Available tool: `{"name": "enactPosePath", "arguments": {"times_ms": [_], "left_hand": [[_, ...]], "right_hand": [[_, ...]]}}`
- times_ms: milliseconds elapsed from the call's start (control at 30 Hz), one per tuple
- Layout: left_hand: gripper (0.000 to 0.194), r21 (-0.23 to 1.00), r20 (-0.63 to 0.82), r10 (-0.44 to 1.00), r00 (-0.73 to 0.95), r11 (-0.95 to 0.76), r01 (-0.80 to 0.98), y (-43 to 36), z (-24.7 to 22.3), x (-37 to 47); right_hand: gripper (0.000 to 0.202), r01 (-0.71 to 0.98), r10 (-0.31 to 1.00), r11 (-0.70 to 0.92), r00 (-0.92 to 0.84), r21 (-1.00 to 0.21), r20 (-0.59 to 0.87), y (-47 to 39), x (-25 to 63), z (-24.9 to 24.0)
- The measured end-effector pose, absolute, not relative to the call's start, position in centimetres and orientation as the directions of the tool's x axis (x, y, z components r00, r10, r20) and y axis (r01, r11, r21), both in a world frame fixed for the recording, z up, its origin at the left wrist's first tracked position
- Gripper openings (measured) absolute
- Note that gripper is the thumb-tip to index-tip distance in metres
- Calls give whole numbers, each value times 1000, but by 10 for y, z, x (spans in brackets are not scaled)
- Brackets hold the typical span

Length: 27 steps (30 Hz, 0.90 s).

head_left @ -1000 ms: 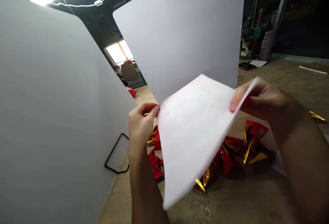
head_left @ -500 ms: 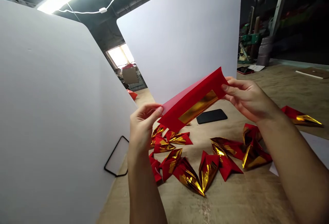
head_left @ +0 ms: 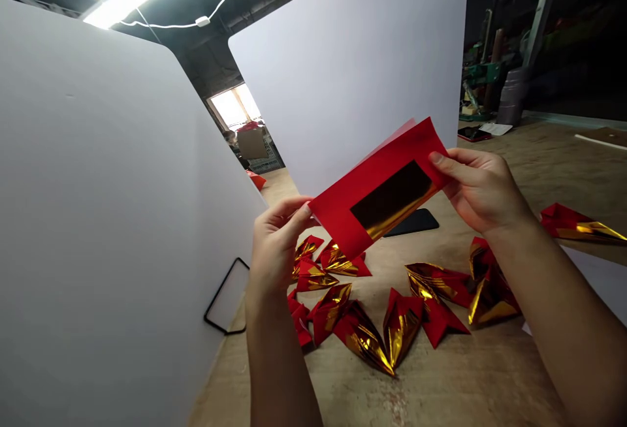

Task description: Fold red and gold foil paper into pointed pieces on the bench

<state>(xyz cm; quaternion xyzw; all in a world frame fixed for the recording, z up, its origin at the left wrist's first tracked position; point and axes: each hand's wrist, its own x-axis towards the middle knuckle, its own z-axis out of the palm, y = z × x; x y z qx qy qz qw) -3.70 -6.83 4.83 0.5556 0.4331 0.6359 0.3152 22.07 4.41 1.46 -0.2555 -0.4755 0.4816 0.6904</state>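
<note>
Counter (head_left: 455,381), brown, wood-toned, lightly marked. Above it, one doubled red paper sheet with rectangular gold-foil panel (head_left: 382,192), tilted, pinched between left hand's (head_left: 274,237) fingers and right hand's (head_left: 482,185) fingers at opposite ends. Below, scattered folded red-and-gold foil-paper pieces (head_left: 360,332). Behind sheet, partly hidden, one flat black rectangular slab (head_left: 416,222).

The paper (head_left: 386,192) is between the left hand (head_left: 275,241) and the right hand (head_left: 482,189), above the table (head_left: 441,388). Folded papers (head_left: 360,332) lie on the table, most before a phone (head_left: 420,221). One panel (head_left: 108,218) stands at the left; a second panel (head_left: 362,68) stands behind the phone.
</note>
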Motion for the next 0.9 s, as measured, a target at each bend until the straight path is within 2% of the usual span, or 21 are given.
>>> {"name": "enactPosePath", "arguments": {"times_ms": [333, 633, 767, 900], "left_hand": [[18, 921, 385, 903, -193, -361, 146, -67, 46, -43], [38, 941, 329, 924, -195, -304, 146, -61, 43, -44], [30, 922, 365, 906, -215, -320, 218, -60, 44, -44], [26, 898, 386, 893, -231, -307, 314, -58, 44, -41]], "right_hand": [[26, -346, 860, 509, 172, -788, 480, 44, 217, 12], [19, -120, 772, 629, 212, -768, 599, 47, 215, 8], [14, -62, 755, 638, 245, -767, 608, 47, 214, 9], [18, -42, 738, 648, 283, -761, 613, 44, 212, 11]]}}
